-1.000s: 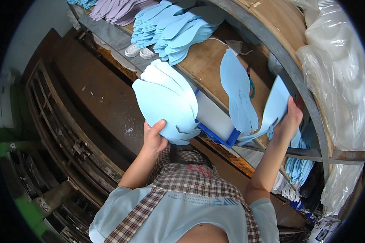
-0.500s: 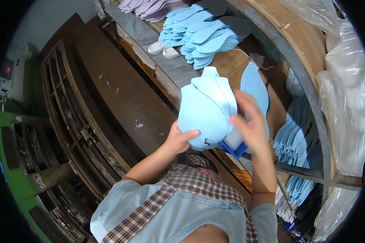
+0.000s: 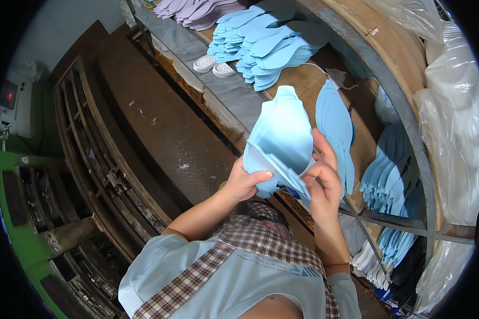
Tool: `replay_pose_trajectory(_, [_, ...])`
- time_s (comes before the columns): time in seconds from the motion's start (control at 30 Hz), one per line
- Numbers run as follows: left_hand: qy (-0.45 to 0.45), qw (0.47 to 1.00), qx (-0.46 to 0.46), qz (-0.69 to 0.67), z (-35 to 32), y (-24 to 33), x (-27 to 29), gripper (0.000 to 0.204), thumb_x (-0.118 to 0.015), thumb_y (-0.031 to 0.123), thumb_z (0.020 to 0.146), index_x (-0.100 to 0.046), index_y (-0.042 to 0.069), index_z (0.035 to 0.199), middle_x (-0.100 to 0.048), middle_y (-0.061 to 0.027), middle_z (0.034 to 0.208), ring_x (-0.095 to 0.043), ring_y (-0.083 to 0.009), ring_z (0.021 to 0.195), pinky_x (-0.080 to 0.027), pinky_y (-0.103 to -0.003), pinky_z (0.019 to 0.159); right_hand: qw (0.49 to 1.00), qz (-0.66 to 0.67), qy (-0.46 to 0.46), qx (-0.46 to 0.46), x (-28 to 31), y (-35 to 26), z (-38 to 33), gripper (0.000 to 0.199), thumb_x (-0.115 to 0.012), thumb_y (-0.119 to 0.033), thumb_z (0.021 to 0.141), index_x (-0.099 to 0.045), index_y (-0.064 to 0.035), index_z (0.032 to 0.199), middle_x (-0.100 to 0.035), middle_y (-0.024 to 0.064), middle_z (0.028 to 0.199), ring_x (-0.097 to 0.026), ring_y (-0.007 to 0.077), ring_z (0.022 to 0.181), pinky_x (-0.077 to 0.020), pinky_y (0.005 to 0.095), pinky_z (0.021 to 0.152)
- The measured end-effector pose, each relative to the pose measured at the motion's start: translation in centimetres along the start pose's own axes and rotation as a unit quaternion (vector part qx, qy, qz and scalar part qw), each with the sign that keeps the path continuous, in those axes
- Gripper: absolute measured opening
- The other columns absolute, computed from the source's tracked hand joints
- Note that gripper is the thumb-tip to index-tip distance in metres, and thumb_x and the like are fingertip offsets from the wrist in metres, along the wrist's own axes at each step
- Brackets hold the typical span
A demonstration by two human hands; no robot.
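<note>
In front of my chest I hold a small bundle of smooth light-blue cut-out pieces (image 3: 286, 119), thin and flexible with curved outlines. My left hand (image 3: 245, 178) is closed on the bundle's lower left side, its thumb lying over the front. With my right hand (image 3: 326, 178) I pinch the edges of the top pieces, which are bent over toward me. The bent part hides some of the face below it. Just to the right lies a fanned row of similar blue pieces (image 3: 335, 122) on the brown board.
Stacks of blue pieces (image 3: 271, 48) and lilac pieces (image 3: 207, 11) lie on the bench, near two white soles (image 3: 224, 69). More blue pieces (image 3: 383, 181) rest behind a curved metal frame (image 3: 410, 106). Clear plastic bags (image 3: 452, 133) hang right; a brown metal rack (image 3: 106, 175) stands left.
My right hand has moved down from the bundle's right side and gripped its lower edge. The top pieces now bend over, exposing an inner face. A blue tray beneath is largely covered.
</note>
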State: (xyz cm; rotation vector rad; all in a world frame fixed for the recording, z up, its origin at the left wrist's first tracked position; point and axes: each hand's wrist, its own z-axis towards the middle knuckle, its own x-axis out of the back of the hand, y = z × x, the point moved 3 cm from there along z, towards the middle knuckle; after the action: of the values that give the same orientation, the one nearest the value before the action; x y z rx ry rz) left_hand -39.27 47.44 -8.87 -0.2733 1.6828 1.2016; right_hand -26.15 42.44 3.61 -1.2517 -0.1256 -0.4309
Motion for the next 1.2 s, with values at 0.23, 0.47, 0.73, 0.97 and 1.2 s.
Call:
replay_pose_trajectory(0.23, [0.009,1.000,-0.008,-0.025,0.7,-0.1,-0.2,0.054,-0.071,0.010,0.074,-0.044,0.000,0.120,-0.056,-0.0091,0.110,-0.056,-0.0176,0.100,-0.046,-0.033,0.086,0.997,-0.027,0.022,0.064,-0.3,-0.2,-0.7,0.007,-0.061,-0.010,0.075,-0.058,-0.0032,0.075,-0.035,0.0243,0.135,-0.036,0.0361,0.124,-0.0286,0.0439,0.099])
replay_pose_trajectory(0.47, [0.001,0.998,0.034,-0.045,0.9,-1.4,0.9,0.053,-0.070,0.014,0.077,-0.044,0.000,0.120,-0.056,-0.0086,0.110,-0.056,-0.0183,0.100,-0.047,-0.033,0.086,0.993,0.040,0.006,0.109,-1.0,-1.3,-1.8,0.012,-0.065,-0.005,0.075,-0.056,-0.0026,0.082,-0.051,0.0147,0.106,-0.051,0.0281,0.098,-0.0407,0.0362,0.084])
replay_pose_trajectory(0.73, [0.002,0.999,0.013,-0.029,-0.1,-0.3,-0.6,0.063,-0.071,0.012,0.075,-0.038,-0.001,0.126,-0.051,-0.0112,0.117,-0.051,-0.0216,0.107,-0.042,-0.036,0.091,0.946,0.197,0.019,-0.255,0.2,1.8,-0.9,0.021,-0.049,0.001,0.085,-0.059,0.0035,0.103,-0.059,0.0079,0.101,-0.055,0.0141,0.094,-0.0426,0.0263,0.082])
replay_pose_trajectory(0.97, [0.058,0.997,0.009,-0.043,-0.5,-1.1,-1.0,0.060,-0.071,0.013,0.076,-0.039,0.000,0.125,-0.051,-0.0108,0.117,-0.050,-0.0198,0.107,-0.042,-0.036,0.091,0.982,-0.048,0.162,-0.086,0.7,4.9,-0.8,0.017,-0.049,-0.004,0.088,-0.060,0.0059,0.096,-0.060,0.0128,0.099,-0.057,0.0217,0.090,-0.0428,0.0300,0.082])
replay_pose_trajectory(1.2, [0.068,0.998,-0.005,-0.016,-0.6,-1.4,-0.7,0.059,-0.069,0.015,0.078,-0.038,0.000,0.126,-0.050,-0.0119,0.118,-0.050,-0.0212,0.107,-0.042,-0.037,0.091,0.917,0.170,0.291,-0.212,0.9,6.1,-0.7,0.019,-0.049,-0.006,0.086,-0.059,0.0089,0.093,-0.061,0.0148,0.089,-0.060,0.0227,0.081,-0.0465,0.0298,0.075])
